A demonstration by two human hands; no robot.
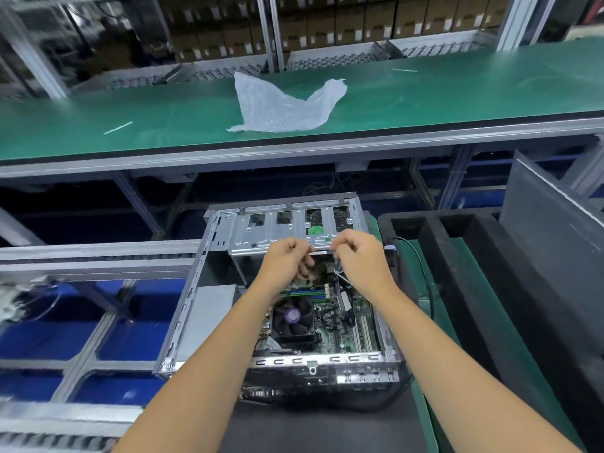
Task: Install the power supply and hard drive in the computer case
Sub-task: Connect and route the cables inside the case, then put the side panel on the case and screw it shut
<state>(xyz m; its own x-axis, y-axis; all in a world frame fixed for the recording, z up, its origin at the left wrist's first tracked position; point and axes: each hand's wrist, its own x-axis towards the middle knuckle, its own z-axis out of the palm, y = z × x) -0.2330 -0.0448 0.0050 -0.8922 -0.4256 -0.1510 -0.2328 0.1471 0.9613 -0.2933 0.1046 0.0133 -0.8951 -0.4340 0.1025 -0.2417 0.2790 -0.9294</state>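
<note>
Hands (287,256) (359,253) curled — over case (183,308)

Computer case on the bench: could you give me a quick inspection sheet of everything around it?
Surface: green belt behind; dark mat under the case.
Job's things: open computer case, drive cage at the far end, motherboard with fan; no separate hard drive made out.
Clutter: clear plastic bag on the belt.
Hands: left hand and right hand, fingers curled, at the cage edge; what they pinch is unclear.
Cables: black cable right of the case.
Surroundings: stacked cartons, blue bins.
</note>
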